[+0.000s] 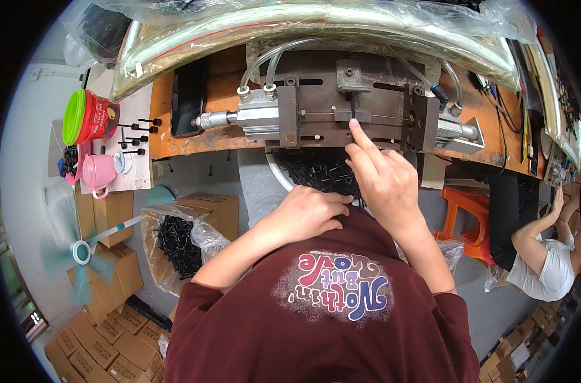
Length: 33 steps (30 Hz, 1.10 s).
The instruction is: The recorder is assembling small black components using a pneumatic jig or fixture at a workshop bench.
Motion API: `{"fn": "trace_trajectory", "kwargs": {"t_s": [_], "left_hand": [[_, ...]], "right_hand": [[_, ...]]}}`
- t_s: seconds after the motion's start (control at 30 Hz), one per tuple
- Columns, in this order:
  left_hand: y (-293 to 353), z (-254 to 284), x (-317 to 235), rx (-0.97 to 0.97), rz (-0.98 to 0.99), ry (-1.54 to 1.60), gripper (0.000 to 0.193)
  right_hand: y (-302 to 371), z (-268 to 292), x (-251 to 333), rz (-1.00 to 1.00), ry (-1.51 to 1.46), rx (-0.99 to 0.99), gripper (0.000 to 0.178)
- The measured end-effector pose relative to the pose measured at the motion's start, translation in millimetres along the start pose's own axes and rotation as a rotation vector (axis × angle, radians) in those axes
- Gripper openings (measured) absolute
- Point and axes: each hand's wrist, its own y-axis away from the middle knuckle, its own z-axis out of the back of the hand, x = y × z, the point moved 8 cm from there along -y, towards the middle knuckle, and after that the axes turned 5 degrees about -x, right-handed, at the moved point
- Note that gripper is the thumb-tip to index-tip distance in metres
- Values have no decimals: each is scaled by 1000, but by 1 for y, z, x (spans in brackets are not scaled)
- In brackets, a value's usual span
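My right hand (385, 182) reaches up to a metal fixture (316, 89), its index finger stretched out and its other fingers bent. That fingertip touches the lower end of a thin black part (352, 107) lying across a small metal block (342, 116). My left hand (308, 214) rests low against my shirt, beside a pile of small black parts (319, 171). Its fingers point right, loosely bent and apart from the thumb, with nothing visible in them. The palm side is hidden. The pile lies in a white-rimmed container (279, 171) below the bench edge.
Pneumatic cylinders (258, 115) with clear hoses flank the fixture on the wooden bench (166, 137). At left are a red-and-green bucket (92, 118), a pink cup (99, 171) and a fan (81, 252). A bag of black parts (178, 246) stands below. Another person (542, 262) sits far right.
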Motion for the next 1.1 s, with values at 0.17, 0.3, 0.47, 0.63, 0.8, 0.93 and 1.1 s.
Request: {"fn": "trace_trajectory", "kwargs": {"t_s": [0.17, 0.3, 0.47, 0.63, 0.8, 0.93, 1.1], "left_hand": [[-12, -33, 29, -59, 55, 63, 26], [-10, -21, 37, -300, 37, -39, 39], [30, 15, 92, -515, 400, 20, 32], [60, -8, 105, -404, 303, -294, 61], [40, -76, 105, -284, 129, -396, 71], [12, -96, 111, -317, 27, -525, 68], [-11, -74, 135, -318, 89, -521, 66]], "right_hand": [[-11, -1, 3, 17, 76, 40, 22], [-12, 3, 1, 10, 61, 54, 23], [16, 31, -24, -142, -155, -238, 26], [119, -43, -55, -70, -133, 92, 53], [158, -114, -56, -133, -201, 255, 91], [134, -153, -55, -156, -180, 238, 95], [116, -177, -79, -204, -35, 135, 78]]}}
